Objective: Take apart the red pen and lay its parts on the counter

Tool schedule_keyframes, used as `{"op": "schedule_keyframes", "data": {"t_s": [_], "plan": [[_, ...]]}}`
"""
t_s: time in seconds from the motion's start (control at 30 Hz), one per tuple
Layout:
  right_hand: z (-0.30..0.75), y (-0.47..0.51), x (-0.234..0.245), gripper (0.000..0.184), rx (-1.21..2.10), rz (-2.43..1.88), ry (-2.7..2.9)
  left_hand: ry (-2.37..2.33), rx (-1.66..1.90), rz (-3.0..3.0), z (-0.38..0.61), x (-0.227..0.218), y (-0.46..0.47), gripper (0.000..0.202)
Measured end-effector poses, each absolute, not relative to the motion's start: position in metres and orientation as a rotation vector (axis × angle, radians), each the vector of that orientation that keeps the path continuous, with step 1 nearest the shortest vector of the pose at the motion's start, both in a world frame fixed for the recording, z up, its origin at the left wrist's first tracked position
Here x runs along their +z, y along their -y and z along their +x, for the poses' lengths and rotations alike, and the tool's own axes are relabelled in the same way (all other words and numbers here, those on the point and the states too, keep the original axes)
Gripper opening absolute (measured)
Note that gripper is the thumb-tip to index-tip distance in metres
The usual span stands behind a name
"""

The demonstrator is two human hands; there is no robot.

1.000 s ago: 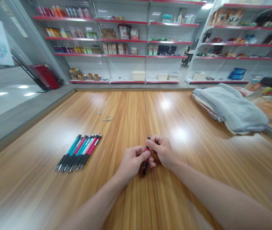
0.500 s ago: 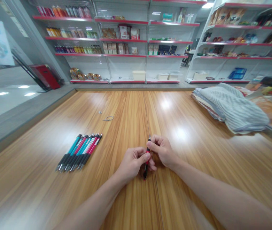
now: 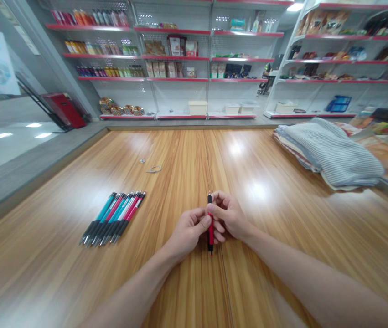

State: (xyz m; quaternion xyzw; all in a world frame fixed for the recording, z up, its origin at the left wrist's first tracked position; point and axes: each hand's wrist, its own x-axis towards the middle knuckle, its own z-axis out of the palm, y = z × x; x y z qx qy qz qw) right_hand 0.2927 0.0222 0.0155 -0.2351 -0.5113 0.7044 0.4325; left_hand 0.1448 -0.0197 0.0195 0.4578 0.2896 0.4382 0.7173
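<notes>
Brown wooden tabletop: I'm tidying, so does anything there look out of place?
A thin grey loop and a tiny silvery piece lie beyond the neat row of colourful, black-gripped pens, looking stray; nothing looks spilled.

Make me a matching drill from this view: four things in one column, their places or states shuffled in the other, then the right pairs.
Things
1. Single pen
2. Pen row
3. Cloth
4. Loop

Places or states
A. folded, at the right side of the table
B. thin and grey, curled on the wood
C. in the fingers of the left hand and right hand
D. teal, red and white barrels lying side by side

Right pairs: 1-C, 2-D, 3-A, 4-B
</notes>
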Motion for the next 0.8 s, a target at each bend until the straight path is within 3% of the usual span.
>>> {"op": "schedule_keyframes", "data": {"t_s": [0.8], "plan": [[0.2923,-0.0238,0.0143,0.022,1.766,-0.614,1.232,-0.663,0.947,0.975,0.1464,0.0192,0.0185,0.035]]}}
